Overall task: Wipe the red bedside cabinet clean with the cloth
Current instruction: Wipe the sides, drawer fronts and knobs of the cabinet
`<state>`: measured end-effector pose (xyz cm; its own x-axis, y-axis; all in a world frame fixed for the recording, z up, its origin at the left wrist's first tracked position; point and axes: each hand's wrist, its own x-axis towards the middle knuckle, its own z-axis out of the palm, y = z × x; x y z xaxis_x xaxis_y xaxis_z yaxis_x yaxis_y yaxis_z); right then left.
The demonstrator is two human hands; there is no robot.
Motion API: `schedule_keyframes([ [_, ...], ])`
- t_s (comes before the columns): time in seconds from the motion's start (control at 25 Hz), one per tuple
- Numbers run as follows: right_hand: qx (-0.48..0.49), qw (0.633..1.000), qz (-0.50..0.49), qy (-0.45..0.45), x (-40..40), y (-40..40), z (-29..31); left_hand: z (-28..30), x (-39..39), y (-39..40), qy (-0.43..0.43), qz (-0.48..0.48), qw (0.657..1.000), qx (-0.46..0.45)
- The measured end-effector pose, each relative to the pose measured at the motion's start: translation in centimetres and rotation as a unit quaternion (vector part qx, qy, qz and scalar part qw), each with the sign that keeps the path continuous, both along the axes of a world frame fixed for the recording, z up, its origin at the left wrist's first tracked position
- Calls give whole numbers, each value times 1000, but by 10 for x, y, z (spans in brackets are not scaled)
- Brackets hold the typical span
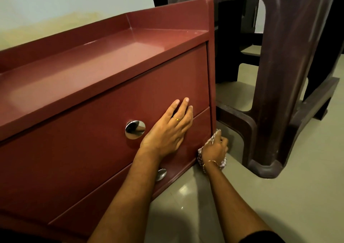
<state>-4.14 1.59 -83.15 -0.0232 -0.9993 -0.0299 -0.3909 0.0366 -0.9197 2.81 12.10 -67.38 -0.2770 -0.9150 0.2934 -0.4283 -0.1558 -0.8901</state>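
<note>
The red bedside cabinet (78, 86) fills the left and middle of the head view, with two drawer fronts and round chrome knobs (135, 129). My left hand (168, 129) lies flat on the upper drawer front, fingers straight, just right of the upper knob. My right hand (215, 148) grips a bunched checked cloth (213, 137) low at the cabinet's right front corner, near the floor. Most of the cloth is hidden under my hand; its ends show above the fingers and by the wrist.
A dark brown plastic chair (275, 86) stands close to the cabinet's right side, its legs and crossbar right beside my right hand. Pale tiled floor (279, 196) stretches to the right and front. A light wall (55, 6) rises behind the cabinet.
</note>
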Motion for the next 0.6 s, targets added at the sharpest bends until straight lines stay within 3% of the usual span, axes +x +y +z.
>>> schedule_keyframes([
  [0.08,70,995,26,59,0,-4,2,1,0,1,0,-1,1000,-2],
  [0.24,194,976,89,45,-10,-17,-1,-1,0,0,0,-2,1000,-1],
  [0.48,136,974,151,97,17,106,-13,-1,0,0,-1,11,1000,-2],
  [0.6,127,978,137,95,15,96,-6,0,1,0,-20,8,1000,-4],
])
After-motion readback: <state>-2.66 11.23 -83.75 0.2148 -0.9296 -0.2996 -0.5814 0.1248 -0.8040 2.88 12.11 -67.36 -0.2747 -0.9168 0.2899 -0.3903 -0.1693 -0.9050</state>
